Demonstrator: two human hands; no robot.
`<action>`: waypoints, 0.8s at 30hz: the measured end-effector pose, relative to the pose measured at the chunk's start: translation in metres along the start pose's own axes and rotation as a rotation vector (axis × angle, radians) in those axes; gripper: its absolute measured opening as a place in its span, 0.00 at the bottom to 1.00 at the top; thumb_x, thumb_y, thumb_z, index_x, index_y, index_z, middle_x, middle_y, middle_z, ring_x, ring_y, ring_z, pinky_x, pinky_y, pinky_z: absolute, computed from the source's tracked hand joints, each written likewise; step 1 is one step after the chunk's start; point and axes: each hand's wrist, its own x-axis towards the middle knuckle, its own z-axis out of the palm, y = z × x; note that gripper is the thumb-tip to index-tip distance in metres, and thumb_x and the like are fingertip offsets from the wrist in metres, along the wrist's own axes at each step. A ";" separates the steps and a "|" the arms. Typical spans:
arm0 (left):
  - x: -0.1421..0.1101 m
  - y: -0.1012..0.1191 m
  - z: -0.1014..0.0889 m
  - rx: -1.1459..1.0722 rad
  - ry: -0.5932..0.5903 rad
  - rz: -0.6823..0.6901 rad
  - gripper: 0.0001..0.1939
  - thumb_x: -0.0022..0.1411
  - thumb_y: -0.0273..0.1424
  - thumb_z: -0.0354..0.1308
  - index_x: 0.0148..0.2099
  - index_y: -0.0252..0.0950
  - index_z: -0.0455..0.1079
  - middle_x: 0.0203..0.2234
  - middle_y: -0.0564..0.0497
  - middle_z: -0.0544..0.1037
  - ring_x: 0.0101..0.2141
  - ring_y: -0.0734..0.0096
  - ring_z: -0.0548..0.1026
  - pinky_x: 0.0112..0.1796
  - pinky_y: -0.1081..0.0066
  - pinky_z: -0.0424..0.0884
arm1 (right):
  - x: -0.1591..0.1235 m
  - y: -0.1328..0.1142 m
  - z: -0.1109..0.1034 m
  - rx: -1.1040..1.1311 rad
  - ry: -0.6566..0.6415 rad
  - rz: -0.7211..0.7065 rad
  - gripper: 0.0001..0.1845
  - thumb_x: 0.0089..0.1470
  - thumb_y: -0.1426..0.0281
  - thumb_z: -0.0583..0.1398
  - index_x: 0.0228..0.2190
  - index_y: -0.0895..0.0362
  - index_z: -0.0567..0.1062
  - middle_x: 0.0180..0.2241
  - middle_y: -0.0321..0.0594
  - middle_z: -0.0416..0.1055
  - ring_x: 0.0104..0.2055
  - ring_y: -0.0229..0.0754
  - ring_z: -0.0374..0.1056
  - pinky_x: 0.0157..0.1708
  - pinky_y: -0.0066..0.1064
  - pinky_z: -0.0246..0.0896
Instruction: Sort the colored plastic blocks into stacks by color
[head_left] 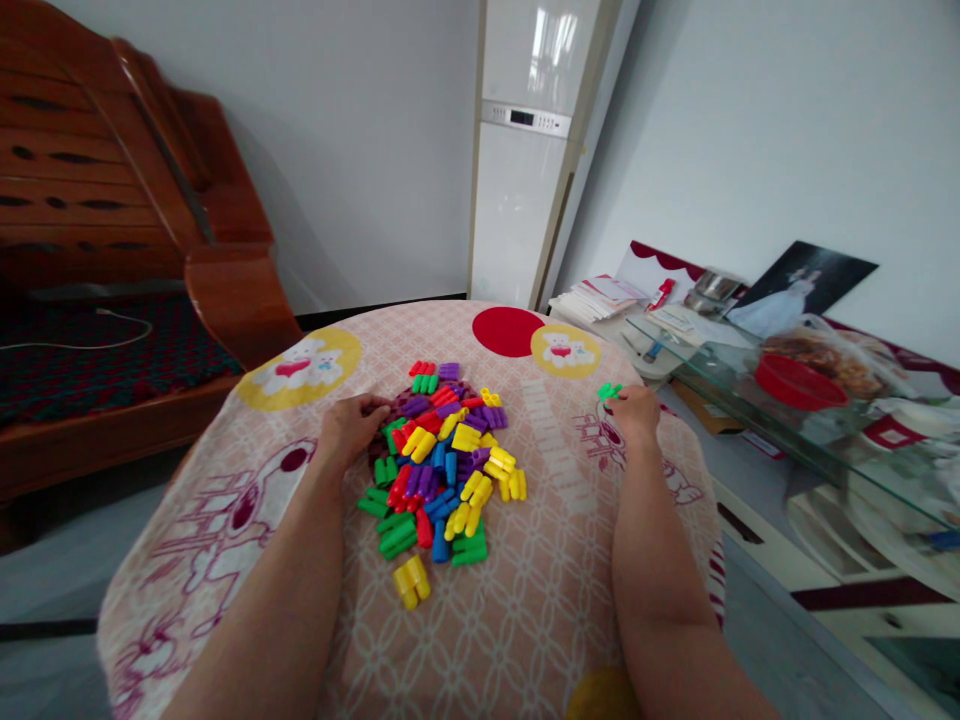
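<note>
A heap of bullet-shaped plastic building blocks [424,482] in red, green, blue, yellow and purple lies near the table's middle. Part of a dark maroon basket [375,450] shows beneath and behind the heap; the blocks hide most of it. At its left edge, my left hand [354,428] has its fingers closed on the rim. My right hand [634,412], well apart to the right, pinches a green building block [609,392] just above the tablecloth. A yellow block [412,582] lies by itself in front of the heap.
The round table wears a patterned pink tablecloth [525,610]. To the right stands a glass-topped cabinet [795,440] with papers, a red bowl [801,382] and plastic bags. A wooden bench [232,270] is at the left, and a tall white air conditioner [517,200] stands behind.
</note>
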 end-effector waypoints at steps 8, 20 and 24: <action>0.002 -0.005 0.003 -0.018 -0.014 -0.004 0.21 0.57 0.41 0.55 0.46 0.36 0.80 0.31 0.47 0.84 0.32 0.63 0.79 0.33 0.71 0.70 | 0.001 0.010 0.006 0.013 0.107 0.033 0.05 0.51 0.71 0.62 0.28 0.57 0.80 0.33 0.50 0.79 0.38 0.50 0.74 0.38 0.35 0.64; -0.004 0.008 0.001 0.000 0.057 -0.015 0.19 0.59 0.37 0.55 0.47 0.37 0.80 0.37 0.46 0.84 0.37 0.59 0.80 0.40 0.68 0.73 | -0.006 -0.013 -0.003 0.087 0.194 0.129 0.12 0.56 0.66 0.61 0.39 0.60 0.79 0.39 0.53 0.79 0.41 0.51 0.74 0.39 0.35 0.62; -0.005 0.024 0.009 -0.055 0.074 0.139 0.22 0.63 0.37 0.50 0.52 0.36 0.77 0.49 0.45 0.81 0.48 0.58 0.77 0.51 0.65 0.71 | -0.014 -0.044 -0.002 0.117 0.147 -0.035 0.12 0.59 0.66 0.58 0.37 0.59 0.80 0.37 0.50 0.80 0.40 0.49 0.74 0.39 0.33 0.61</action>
